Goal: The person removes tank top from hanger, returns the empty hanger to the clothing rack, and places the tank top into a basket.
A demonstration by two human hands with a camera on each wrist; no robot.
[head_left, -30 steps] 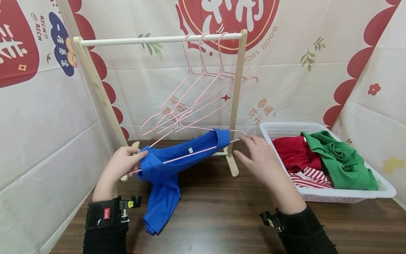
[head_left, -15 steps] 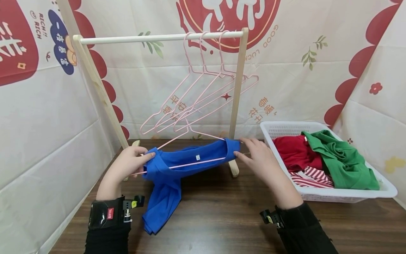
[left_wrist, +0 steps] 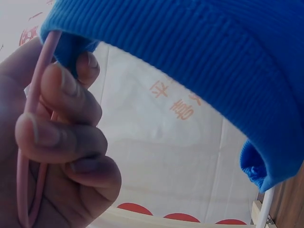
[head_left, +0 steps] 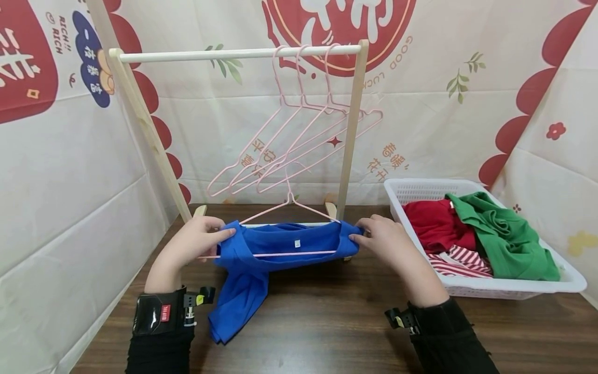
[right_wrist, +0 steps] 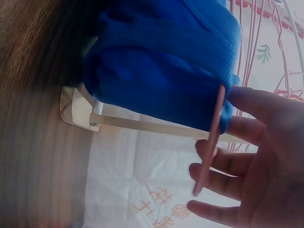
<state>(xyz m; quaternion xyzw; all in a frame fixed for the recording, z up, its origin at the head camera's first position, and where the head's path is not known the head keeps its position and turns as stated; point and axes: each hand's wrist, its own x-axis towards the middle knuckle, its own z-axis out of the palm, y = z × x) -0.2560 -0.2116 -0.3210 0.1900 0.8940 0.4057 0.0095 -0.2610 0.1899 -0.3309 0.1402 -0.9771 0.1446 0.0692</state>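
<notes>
A blue shirt (head_left: 243,283) is stretched sideways over a pink hanger (head_left: 289,197), with its ribbed opening up and a small white label inside. The hanger's hook points up and its lower bar crosses the opening. My left hand (head_left: 198,239) grips the hanger's left end, fingers curled round the pink wire (left_wrist: 35,95), its thumb on the blue cloth. At the other end my right hand (head_left: 385,239) pinches the cloth edge between thumb and forefinger. In the right wrist view the hanger's tip (right_wrist: 209,147) sticks out past the cloth, beside the other fingers.
Behind the shirt stands a wooden rack with a white top rail (head_left: 201,55). Several pink hangers (head_left: 303,106) hang at its right end. A white basket (head_left: 420,189) on the right holds red, green (head_left: 509,234) and striped clothes. Printed cloth walls surround the wooden table (head_left: 317,322).
My right hand has come down to the shirt's right edge and taken hold of it. The hanger and shirt have levelled out, their right end lower, and the hook has come into sight.
</notes>
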